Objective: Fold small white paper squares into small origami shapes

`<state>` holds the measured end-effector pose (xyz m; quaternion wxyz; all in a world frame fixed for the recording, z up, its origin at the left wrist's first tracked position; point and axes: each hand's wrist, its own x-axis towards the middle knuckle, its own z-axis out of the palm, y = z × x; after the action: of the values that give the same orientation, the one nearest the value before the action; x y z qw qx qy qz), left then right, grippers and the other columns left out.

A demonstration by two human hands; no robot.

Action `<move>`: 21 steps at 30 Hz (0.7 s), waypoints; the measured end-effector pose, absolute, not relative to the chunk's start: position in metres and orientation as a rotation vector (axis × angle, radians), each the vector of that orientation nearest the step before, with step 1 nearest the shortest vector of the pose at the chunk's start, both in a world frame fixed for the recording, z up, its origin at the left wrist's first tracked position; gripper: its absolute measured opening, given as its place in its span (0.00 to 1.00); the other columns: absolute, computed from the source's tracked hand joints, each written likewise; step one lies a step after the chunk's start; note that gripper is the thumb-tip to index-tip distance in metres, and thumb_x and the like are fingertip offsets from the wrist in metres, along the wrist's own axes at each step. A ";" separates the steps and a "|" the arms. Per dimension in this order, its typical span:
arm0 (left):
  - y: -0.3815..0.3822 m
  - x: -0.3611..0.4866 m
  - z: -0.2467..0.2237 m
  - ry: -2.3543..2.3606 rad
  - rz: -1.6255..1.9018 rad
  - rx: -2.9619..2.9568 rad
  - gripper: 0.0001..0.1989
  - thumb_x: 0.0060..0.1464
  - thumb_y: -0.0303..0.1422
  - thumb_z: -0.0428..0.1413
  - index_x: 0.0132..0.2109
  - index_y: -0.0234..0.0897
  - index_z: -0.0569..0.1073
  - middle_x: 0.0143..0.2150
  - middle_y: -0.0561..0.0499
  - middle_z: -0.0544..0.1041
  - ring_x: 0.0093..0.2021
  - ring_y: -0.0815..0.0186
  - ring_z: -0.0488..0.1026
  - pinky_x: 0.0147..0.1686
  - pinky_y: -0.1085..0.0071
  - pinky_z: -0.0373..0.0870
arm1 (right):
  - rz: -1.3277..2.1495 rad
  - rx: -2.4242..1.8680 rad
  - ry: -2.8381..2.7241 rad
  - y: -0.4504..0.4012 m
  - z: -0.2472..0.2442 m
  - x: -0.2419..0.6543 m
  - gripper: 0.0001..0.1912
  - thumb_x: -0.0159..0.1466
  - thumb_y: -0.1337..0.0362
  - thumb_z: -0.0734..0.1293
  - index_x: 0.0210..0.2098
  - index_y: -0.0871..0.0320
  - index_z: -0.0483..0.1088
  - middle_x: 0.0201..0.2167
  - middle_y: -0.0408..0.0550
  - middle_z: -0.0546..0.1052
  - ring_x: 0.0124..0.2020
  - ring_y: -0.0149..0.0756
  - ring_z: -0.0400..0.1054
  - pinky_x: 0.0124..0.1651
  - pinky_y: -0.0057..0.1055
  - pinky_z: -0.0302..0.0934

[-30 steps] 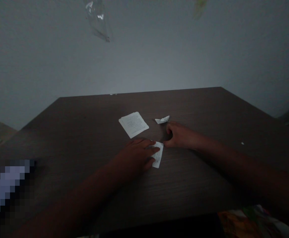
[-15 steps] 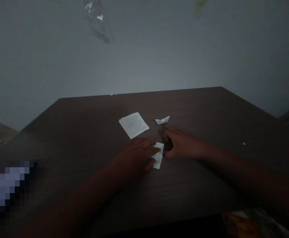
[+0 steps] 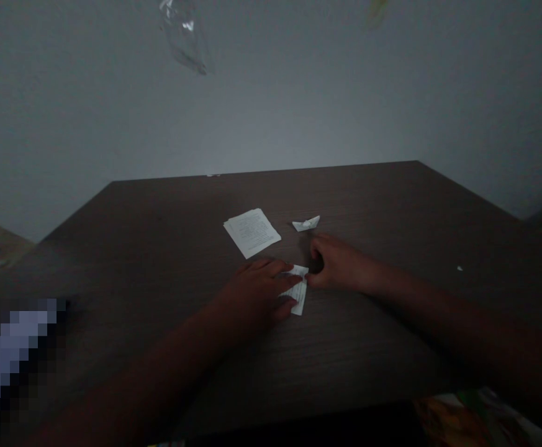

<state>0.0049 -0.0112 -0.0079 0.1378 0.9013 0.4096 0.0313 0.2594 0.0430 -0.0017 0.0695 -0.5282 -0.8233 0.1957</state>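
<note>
My left hand [image 3: 264,288] lies on a small printed paper [image 3: 300,298] with its fingers spread, pressing it on the dark table. At the paper's right edge is my right hand [image 3: 336,264], its thumb touching the edge and its index finger curled, with a gap between them. Just beyond my right hand sits a small folded paper boat [image 3: 306,224]. A stack of square printed sheets [image 3: 252,233] rests farther back, to the left of the boat.
The brown table [image 3: 168,248] reaches back to a grey wall [image 3: 298,93], where a clear plastic bag [image 3: 184,37] hangs. A blurred-out rectangular object [image 3: 14,347] lies at the left. A tiny white scrap [image 3: 459,268] is on the right.
My right thumb has moved slightly left and up onto the paper's right edge. My left hand stays nearly in place on the paper.
</note>
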 end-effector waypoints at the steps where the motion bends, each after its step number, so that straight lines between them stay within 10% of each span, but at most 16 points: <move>1: -0.011 0.004 -0.009 1.185 0.090 2.607 0.24 0.80 0.36 0.66 0.77 0.47 0.84 0.81 0.42 0.83 0.79 0.41 0.80 0.81 0.38 0.77 | 0.568 -1.612 -2.468 0.045 -0.001 0.259 0.20 0.63 0.57 0.87 0.41 0.52 0.74 0.50 0.53 0.83 0.50 0.51 0.77 0.49 0.41 0.67; 21: -0.012 0.005 -0.007 1.181 0.138 2.584 0.25 0.76 0.38 0.70 0.75 0.51 0.85 0.78 0.44 0.85 0.77 0.42 0.82 0.81 0.42 0.78 | 0.589 -1.487 -2.599 0.014 0.004 0.252 0.23 0.60 0.56 0.88 0.43 0.52 0.74 0.51 0.56 0.84 0.56 0.58 0.80 0.60 0.49 0.73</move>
<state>0.0051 -0.0118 -0.0068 0.1483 0.8984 0.4106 0.0479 0.2520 0.0139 0.0041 0.0448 -0.4867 -0.8509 0.1928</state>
